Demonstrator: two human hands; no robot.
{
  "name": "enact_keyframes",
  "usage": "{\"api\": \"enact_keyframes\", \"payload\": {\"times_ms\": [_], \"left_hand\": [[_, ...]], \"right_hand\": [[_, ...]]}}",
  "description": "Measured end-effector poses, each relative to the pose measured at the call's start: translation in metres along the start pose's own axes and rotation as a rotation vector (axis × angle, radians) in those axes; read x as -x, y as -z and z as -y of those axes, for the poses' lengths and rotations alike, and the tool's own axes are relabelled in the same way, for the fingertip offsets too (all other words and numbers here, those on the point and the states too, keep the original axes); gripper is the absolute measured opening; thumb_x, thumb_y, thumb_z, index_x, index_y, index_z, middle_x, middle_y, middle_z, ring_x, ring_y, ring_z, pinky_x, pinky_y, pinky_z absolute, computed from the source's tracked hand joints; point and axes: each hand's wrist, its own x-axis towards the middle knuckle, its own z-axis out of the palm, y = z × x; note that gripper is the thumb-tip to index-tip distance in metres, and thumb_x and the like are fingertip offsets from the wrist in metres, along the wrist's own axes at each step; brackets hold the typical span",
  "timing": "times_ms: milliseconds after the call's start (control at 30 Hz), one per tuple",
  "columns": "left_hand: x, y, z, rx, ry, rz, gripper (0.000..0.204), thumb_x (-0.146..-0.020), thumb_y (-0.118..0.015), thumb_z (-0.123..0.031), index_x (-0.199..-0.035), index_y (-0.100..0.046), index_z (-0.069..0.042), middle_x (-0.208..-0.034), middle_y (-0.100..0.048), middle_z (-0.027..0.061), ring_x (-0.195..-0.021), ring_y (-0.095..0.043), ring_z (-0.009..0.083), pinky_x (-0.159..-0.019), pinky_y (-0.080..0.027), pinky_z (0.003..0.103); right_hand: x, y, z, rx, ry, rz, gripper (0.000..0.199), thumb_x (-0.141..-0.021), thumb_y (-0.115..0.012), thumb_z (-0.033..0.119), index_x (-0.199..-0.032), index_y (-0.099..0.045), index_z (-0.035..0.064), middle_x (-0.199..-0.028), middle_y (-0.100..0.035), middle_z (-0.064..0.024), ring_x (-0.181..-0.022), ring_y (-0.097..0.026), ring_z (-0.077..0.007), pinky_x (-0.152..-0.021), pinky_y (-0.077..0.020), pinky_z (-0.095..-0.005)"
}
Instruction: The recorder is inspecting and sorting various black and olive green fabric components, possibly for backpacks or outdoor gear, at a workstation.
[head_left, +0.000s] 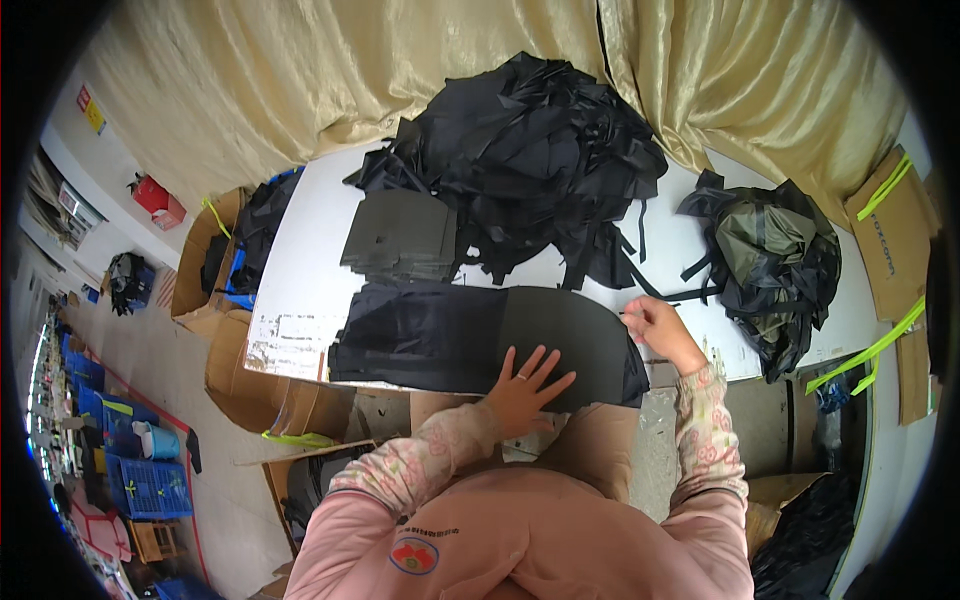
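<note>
A flat black fabric panel [480, 335] with a curved right end lies on the white table [300, 290] near its front edge. My left hand [525, 385] rests flat on the panel's lower edge, fingers spread, a ring on one finger. My right hand [658, 330] pinches the panel's right corner between thumb and fingers. Behind the panel sits a neat stack of dark grey cut pieces [400, 235]. A big heap of black fabric scraps and strips [530, 160] fills the back of the table.
A crumpled black and olive bundle [775, 265] lies at the table's right end. Open cardboard boxes [235, 370] stand on the floor at the left, one holding black cloth. Blue crates [145, 480] sit far left. A cream curtain [400, 60] hangs behind.
</note>
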Motion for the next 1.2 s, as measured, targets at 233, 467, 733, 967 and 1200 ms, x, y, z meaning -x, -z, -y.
{"api": "enact_keyframes", "payload": {"times_ms": [233,467,733,967,1200], "left_hand": [[-0.001,0.008,-0.003,-0.065,0.016,0.050,0.095,-0.073,-0.071,-0.047,-0.149,-0.019,-0.024,-0.155,-0.010,0.0164,-0.143,-0.009,0.0366,-0.105,-0.011,0.067],[-0.001,-0.002,0.000,-0.004,0.046,0.047,0.095,-0.071,-0.072,-0.046,-0.148,-0.021,-0.027,-0.155,-0.013,0.0129,-0.143,-0.011,0.0331,-0.106,-0.012,0.066],[0.012,0.010,0.037,0.893,0.054,-0.392,0.089,-0.077,-0.073,-0.020,-0.148,-0.020,-0.015,-0.153,-0.017,0.0130,-0.140,-0.022,0.0290,-0.110,-0.025,0.049],[-0.002,0.063,0.098,1.340,0.377,-0.874,0.048,-0.090,-0.054,0.001,-0.134,-0.035,-0.004,-0.120,-0.048,0.0101,-0.095,-0.057,0.0120,-0.089,-0.045,0.025],[0.023,0.041,0.085,1.293,0.405,-0.742,0.045,-0.091,-0.054,0.000,-0.132,-0.038,-0.005,-0.116,-0.050,0.0099,-0.088,-0.058,0.0104,-0.084,-0.050,0.027]], "right_hand": [[-0.139,-0.068,0.057,0.546,0.642,-0.009,0.028,-0.077,-0.069,0.018,-0.101,-0.064,0.0043,-0.122,-0.054,-0.0173,-0.109,-0.053,-0.0345,-0.091,-0.0434,-0.0379],[-0.223,-0.134,0.080,0.938,0.534,-0.083,0.037,-0.079,-0.065,0.016,-0.115,-0.062,0.0095,-0.143,-0.037,-0.0173,-0.138,-0.024,-0.0316,-0.108,-0.0224,-0.0575],[-0.185,-0.126,0.092,0.631,0.829,-0.066,0.043,-0.078,-0.065,0.016,-0.116,-0.054,-0.0004,-0.120,-0.054,-0.0162,-0.118,-0.046,-0.0346,-0.100,-0.0373,-0.0452],[-0.150,-0.116,0.087,0.640,0.881,-0.035,0.031,-0.077,-0.068,0.016,-0.104,-0.064,0.0014,-0.137,-0.044,-0.0161,-0.131,-0.036,-0.0351,-0.105,-0.0326,-0.0444],[-0.219,-0.116,0.072,1.062,0.559,-0.086,0.032,-0.078,-0.066,0.018,-0.106,-0.064,0.0025,-0.150,-0.028,-0.0126,-0.139,-0.022,-0.0345,-0.108,-0.0237,-0.0561]]}}
